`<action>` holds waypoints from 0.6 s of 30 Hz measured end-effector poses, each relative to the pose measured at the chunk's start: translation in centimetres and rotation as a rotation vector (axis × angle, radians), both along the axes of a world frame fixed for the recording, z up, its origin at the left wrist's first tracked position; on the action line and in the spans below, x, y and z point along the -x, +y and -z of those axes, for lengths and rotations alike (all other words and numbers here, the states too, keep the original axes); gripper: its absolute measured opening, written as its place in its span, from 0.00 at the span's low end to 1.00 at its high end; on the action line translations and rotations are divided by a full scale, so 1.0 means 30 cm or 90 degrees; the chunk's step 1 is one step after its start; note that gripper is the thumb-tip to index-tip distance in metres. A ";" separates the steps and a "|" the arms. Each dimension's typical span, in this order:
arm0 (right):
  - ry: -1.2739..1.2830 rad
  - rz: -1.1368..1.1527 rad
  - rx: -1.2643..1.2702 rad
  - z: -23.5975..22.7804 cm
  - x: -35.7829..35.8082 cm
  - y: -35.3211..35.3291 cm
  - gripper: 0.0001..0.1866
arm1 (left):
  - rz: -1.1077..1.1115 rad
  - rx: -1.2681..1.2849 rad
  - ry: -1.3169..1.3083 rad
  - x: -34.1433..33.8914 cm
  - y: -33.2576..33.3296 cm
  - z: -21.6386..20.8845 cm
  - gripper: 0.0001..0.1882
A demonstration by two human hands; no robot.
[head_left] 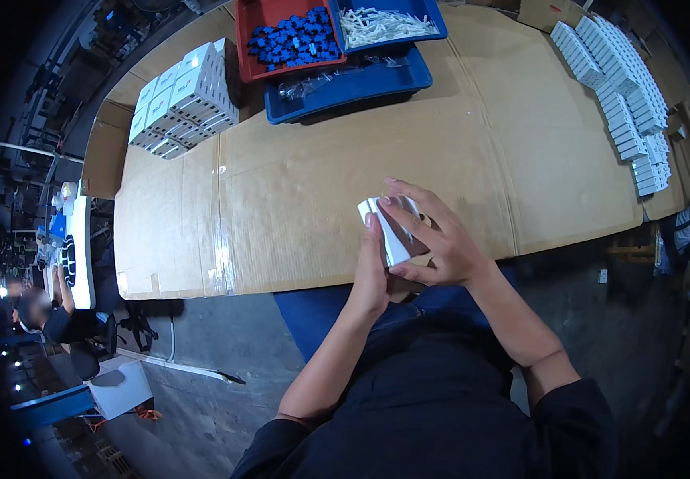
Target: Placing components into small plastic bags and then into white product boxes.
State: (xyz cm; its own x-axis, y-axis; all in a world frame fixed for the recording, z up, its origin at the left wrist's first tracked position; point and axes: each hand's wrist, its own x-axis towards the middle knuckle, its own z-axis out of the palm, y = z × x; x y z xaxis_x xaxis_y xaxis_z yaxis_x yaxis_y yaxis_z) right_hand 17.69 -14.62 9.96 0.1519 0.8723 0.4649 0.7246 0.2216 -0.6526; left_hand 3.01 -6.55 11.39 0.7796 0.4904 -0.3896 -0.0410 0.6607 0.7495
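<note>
Left hand [371,279] grips 1 white box [391,235] from its L side, thumb up along the edge. Right hand [444,243] is on the same box from the R, fingers spread over the top, thumb at the near end; so both hands grasp it, held b/w them above the near edge of the surface [297,191]. Rt fingers hide part of the box, can't tell what's under.

Ahead & a bit L of the hands: front blue bin [337,110] w/ clear plastic [305,86] in it. It stands b/w the hands and 2 more bins: red bin [289,73] w/ blue & black parts [297,40], and, to its R, rear blue bin [397,41] w/ thin white pcs [385,28]. Ahead-L of left hand, well apart: stack of white boxes [181,100]. Ahead-R of right hand, also well apart: rows of small white items [628,96]. Far L of left hand, past the surface: white table [81,247] & a co-worker [61,323].

Count: hands 2, held box 1, bins 3 (1 red, 2 blue), box stack 1, white table 1, co-worker 1. Stacked boxes approx a dozen plus, some hidden; loose parts & small white items too many/small for exact no.
</note>
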 end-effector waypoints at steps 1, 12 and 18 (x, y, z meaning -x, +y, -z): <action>-0.062 -0.031 -0.042 -0.009 -0.011 0.006 0.46 | 0.000 0.001 0.000 0.003 -0.013 -0.010 0.40; -0.077 -0.041 -0.165 0.018 0.009 0.040 0.43 | -0.021 0.060 -0.024 0.021 -0.011 -0.015 0.33; 0.235 0.022 -0.133 0.060 0.032 0.051 0.49 | -0.036 -0.252 -0.093 0.004 -0.024 0.080 0.39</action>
State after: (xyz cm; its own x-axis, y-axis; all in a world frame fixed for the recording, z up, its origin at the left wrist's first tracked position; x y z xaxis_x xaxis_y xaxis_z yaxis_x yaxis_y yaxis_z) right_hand 16.73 -13.10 8.15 0.3686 0.7565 0.5402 0.4605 0.3562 -0.8130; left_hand 2.89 -7.27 8.99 0.7800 0.6238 -0.0498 -0.1940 0.3167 0.9285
